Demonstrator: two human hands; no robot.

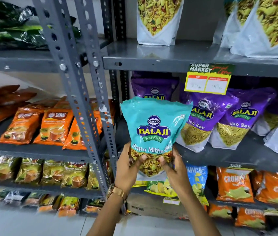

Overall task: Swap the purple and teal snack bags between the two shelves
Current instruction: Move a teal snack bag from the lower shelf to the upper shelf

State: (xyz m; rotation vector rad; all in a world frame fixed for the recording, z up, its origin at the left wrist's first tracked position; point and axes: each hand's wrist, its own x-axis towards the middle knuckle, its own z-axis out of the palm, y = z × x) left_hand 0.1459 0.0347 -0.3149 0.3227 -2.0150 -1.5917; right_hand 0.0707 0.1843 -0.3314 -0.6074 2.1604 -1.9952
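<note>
A teal snack bag [153,126] is held upright in front of the middle shelf [220,159] of the right-hand rack. My left hand [128,167] grips its lower left corner and my right hand [174,167] grips its lower right corner. Behind it on that shelf stand several purple snack bags [203,120], one [153,87] partly hidden by the teal bag. On the shelf above [151,60] stand bags with white bottoms [157,21], their tops cut off by the frame.
A yellow price tag [209,79] hangs from the upper shelf's edge. Grey perforated rack posts [90,99] stand just left of my hands. Orange tea packets [53,125] fill the left rack. Orange chip bags [233,184] sit on the lower right shelf.
</note>
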